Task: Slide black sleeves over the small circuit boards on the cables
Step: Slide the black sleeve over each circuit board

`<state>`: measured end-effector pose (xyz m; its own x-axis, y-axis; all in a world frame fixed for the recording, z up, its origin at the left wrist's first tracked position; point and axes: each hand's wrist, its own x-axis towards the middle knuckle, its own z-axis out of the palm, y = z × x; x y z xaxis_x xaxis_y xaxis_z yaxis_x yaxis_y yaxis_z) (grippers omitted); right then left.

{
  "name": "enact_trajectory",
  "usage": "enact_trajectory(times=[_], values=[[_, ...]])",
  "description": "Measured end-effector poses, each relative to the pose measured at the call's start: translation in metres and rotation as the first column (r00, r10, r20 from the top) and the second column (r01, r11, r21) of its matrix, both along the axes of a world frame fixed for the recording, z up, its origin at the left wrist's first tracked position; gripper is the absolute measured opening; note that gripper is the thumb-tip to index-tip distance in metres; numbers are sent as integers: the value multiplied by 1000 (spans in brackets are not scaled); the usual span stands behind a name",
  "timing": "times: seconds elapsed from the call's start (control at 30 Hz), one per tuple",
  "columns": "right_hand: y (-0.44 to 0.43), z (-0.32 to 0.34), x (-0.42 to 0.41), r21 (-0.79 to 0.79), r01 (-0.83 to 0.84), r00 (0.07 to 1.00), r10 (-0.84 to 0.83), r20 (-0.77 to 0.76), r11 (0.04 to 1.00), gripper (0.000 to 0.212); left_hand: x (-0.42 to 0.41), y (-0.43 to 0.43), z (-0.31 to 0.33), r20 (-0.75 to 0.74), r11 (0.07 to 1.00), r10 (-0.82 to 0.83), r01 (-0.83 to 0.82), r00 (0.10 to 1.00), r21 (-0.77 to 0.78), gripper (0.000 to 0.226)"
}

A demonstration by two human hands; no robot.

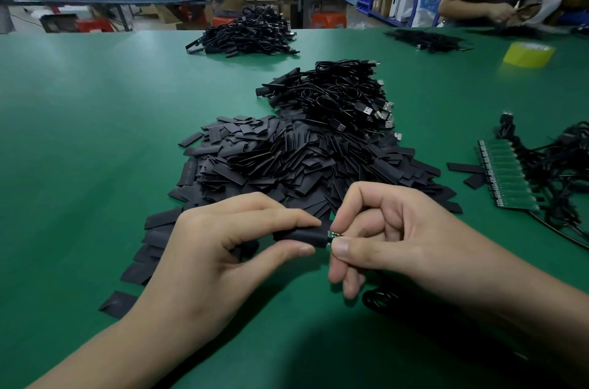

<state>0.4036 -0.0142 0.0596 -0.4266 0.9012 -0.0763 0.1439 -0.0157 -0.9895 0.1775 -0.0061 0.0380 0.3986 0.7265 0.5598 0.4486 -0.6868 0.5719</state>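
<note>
Close to the near edge of the desk (79, 133), the left hand (223, 245) pinches a black sleeve (299, 237) between thumb and fingers (287, 219), while the right hand (382, 235) pinches a small circuit board (333, 235), largely hidden by sleeve and thumb, its cable (379, 299) dim in shadow.

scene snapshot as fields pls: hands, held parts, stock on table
left hand: pinches black sleeve, thumb and forefinger
right hand: pinches circuit board at the sleeve's mouth
insertion: only a short bit of board shows outside
sleeve pile: behind the hands
cable pile: behind sleeve pile, USB plugs on its right side
board strip: right, beside tangled cables
tape roll: yellow, far right
table: green
</note>
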Motion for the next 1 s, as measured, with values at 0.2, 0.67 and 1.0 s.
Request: enact_trajectory(times=[0.2,0.67,1.0], values=[[-2,0,-1,-6,-6,999,6,33,1000,17,-2,0,0,-39,998,-13,15,999,53,20],[2,-3,1,-1,-18,999,18,-30,1000,18,0,3,1,58,994,96,-99,994,54,21],[-15,-10,-16,620,176,918,-356,178,765,16,11,-3,2,168,990,139,-143,976,15,59]])
